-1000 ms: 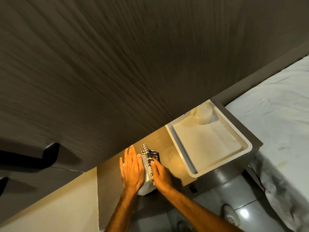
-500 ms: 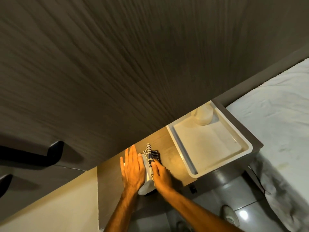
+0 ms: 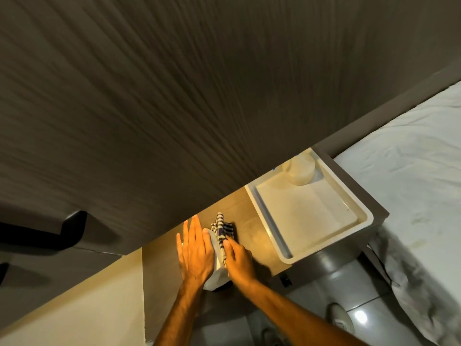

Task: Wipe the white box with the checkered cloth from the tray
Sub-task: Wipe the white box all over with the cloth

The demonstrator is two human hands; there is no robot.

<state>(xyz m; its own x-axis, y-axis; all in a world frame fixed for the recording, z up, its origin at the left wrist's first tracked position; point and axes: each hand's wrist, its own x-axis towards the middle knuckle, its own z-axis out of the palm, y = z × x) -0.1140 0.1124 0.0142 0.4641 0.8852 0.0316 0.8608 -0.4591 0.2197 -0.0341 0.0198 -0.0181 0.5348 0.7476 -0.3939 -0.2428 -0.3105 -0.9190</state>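
Observation:
A small white box (image 3: 216, 273) stands on the wooden bedside top (image 3: 252, 236), mostly covered by my hands. My left hand (image 3: 194, 250) lies flat on the box's left side with the fingers straight and together. The dark blue and white checkered cloth (image 3: 222, 228) is pressed against the right side of the box by my right hand (image 3: 238, 260), and its far end bunches out beyond my fingertips. To the right, on the same top, sits the white tray (image 3: 282, 250).
A pale round container (image 3: 300, 171) stands in the tray's far corner. A dark wood-grain wall rises behind the top. A bed with a white sheet (image 3: 411, 191) lies to the right. Grey tiled floor (image 3: 349, 283) is below.
The cloth's bunched end has shifted slightly farther from me, my right hand moving with it along the box. My left hand has stayed on the box.

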